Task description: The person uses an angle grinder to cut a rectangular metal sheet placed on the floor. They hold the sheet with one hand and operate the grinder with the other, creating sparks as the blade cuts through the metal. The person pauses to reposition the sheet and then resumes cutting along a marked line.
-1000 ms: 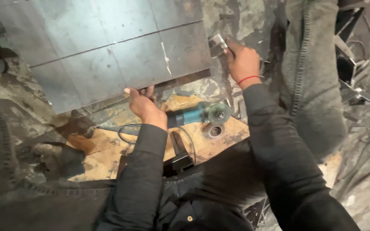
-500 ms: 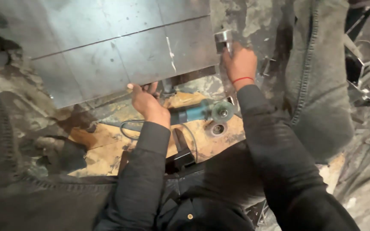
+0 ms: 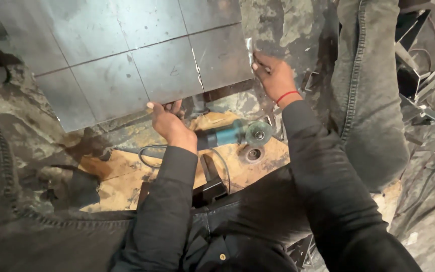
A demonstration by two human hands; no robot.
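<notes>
Sheet [image 3: 127,65] lower; both hands' grip at edges.

Dull grey metal sheet [image 3: 127,65] with scribed grid lines, teal angle grinder [image 3: 230,135], red wristband [image 3: 288,95], black sleeves [image 3: 323,171]

Stained grimy floor [image 3: 36,126], worn wooden board [image 3: 122,186], metal scrap [image 3: 429,90] at right, dim light

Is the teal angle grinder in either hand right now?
No: the teal angle grinder lies on the floor, while the left hand and right hand grip the grey scored metal sheet.
</notes>
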